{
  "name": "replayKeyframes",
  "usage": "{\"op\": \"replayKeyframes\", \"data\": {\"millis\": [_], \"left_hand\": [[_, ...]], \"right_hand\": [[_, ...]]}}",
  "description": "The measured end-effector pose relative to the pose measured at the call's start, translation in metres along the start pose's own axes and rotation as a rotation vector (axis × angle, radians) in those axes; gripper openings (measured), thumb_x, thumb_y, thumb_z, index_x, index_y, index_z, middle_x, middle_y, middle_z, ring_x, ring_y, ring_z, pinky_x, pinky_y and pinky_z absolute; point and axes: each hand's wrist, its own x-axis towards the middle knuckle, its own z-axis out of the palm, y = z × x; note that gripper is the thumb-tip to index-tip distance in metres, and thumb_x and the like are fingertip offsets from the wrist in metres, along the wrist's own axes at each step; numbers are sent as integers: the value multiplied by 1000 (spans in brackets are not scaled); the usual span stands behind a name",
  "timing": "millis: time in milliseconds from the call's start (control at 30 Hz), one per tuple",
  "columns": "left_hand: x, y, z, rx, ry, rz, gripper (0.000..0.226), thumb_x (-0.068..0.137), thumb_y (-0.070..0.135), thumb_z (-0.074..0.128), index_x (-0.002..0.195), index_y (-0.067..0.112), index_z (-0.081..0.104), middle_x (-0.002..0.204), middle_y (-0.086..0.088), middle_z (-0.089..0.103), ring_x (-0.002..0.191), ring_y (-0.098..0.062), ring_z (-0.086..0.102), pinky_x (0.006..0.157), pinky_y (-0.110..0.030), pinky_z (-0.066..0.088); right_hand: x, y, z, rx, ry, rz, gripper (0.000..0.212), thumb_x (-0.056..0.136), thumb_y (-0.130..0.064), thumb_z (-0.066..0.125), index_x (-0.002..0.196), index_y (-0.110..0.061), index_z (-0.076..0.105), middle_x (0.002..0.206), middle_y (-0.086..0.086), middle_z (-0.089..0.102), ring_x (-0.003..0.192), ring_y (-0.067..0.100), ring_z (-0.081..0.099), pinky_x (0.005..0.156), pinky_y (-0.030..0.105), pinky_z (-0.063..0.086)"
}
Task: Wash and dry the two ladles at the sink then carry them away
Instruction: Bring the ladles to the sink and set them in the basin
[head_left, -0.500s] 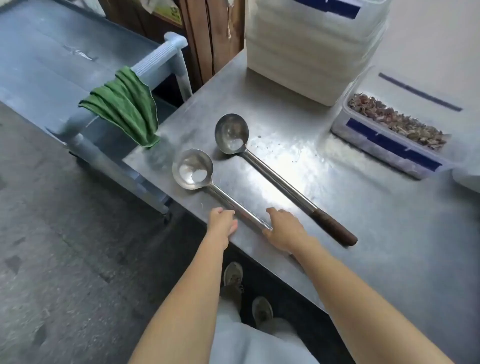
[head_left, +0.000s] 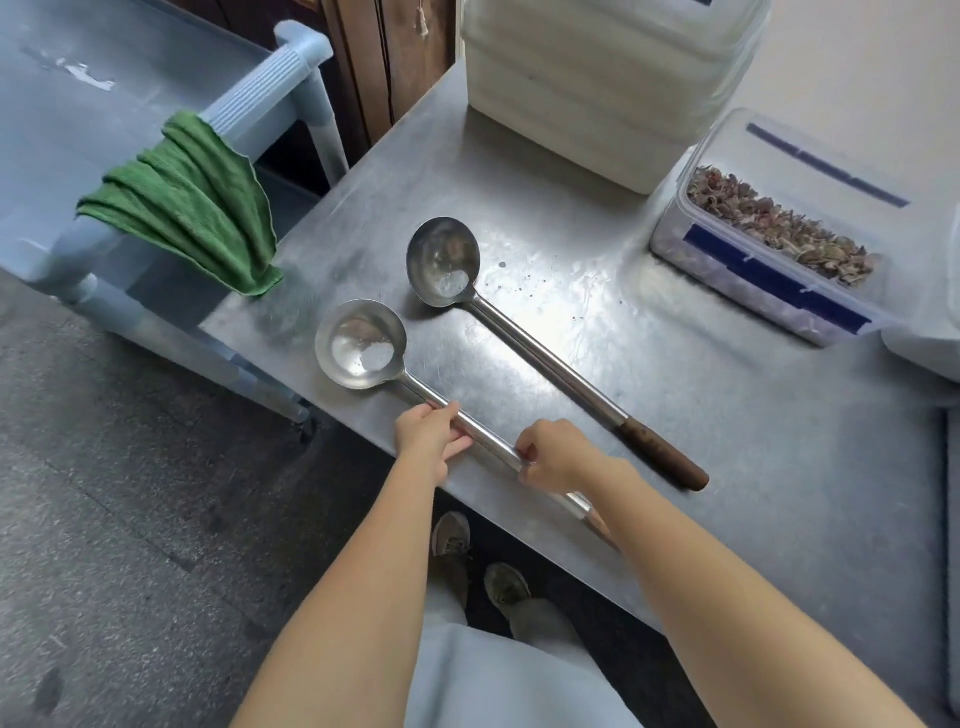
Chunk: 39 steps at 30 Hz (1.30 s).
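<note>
We have both hands on the near ladle (head_left: 395, 374), which lies on the steel table (head_left: 727, 467) with its bowl up and its long handle running toward us along the table's front edge. The left hand (head_left: 428, 436) is wrapped around the metal shaft just behind the bowl; the right hand (head_left: 556, 457) grips the same shaft closer to the handle end, which passes under the right forearm and is mostly hidden. We judge that the two-point grip serves to keep the long tool level, since a small pool of liquid sits in its bowl. The far ladle (head_left: 514, 332) lies just beside the first, roughly parallel and not touching it, bowl up with residue inside, its dark wooden grip pointing toward us; neither hand touches it. No sink appears in view, so we judge washing is not yet begun. A green cloth (head_left: 192, 208) hangs over the rail of a pale blue cart (head_left: 260, 88) at the table's left end. A clear container of dried material (head_left: 769, 234) and a stack of white bins (head_left: 597, 78) stand at the far side, well apart from the ladles.
</note>
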Motion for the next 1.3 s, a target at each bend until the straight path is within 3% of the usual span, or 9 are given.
{"op": "replayKeyframes", "data": {"millis": [100,233,367,533,767,933,1133,1300], "left_hand": [[-9,10,-6,4,4,17,28,90,7,72,114,-1,61,98,-15,70,86,-26,72,79,-42,62],[-26,22,-25,-30,43,81,21,89,5,71,107,-2,64,93,-14,71,78,-23,73,64,-35,63],[-55,29,-47,-116,81,163,19,87,6,73,104,0,66,92,-13,72,76,-21,72,56,-32,59],[-100,36,-83,-230,103,264,13,87,5,72,98,2,66,96,-15,73,82,-26,74,66,-38,61],[-190,27,-161,-416,231,434,6,90,3,68,95,1,65,92,-17,70,78,-27,70,66,-36,61],[-252,-8,-238,-549,372,512,19,89,4,69,105,-5,65,97,-19,70,82,-28,71,65,-36,62],[-319,-76,-315,-690,513,562,10,89,4,68,97,-3,65,93,-18,69,72,-24,71,58,-32,60],[-385,-155,-388,-799,658,581,6,90,3,68,91,-1,64,91,-19,68,72,-24,69,57,-34,61]], "right_hand": [[-8,-10,-21,48,-37,-53,19,68,-11,59,56,-15,45,60,3,39,58,20,35,55,37,32],[-24,-32,-51,146,-127,-114,17,78,-29,81,81,-12,77,77,7,68,70,15,58,72,35,53],[-34,-57,-68,204,-209,-179,19,75,-27,87,75,-12,76,70,-1,65,68,17,63,75,31,56],[-52,-92,-77,239,-290,-282,31,71,-30,94,93,-12,82,96,6,81,88,22,79,91,33,63],[-107,-168,-69,241,-456,-537,38,80,-32,88,109,-9,79,110,12,77,91,14,73,74,19,59],[-154,-235,-36,140,-597,-696,31,87,-39,81,103,-12,80,94,-1,77,82,6,74,71,16,57],[-211,-301,32,44,-793,-790,35,92,-31,77,111,-1,77,94,7,76,81,10,73,70,18,57],[-282,-360,113,-86,-980,-828,26,93,-21,76,102,3,72,75,2,71,67,8,69,67,18,57]]}}
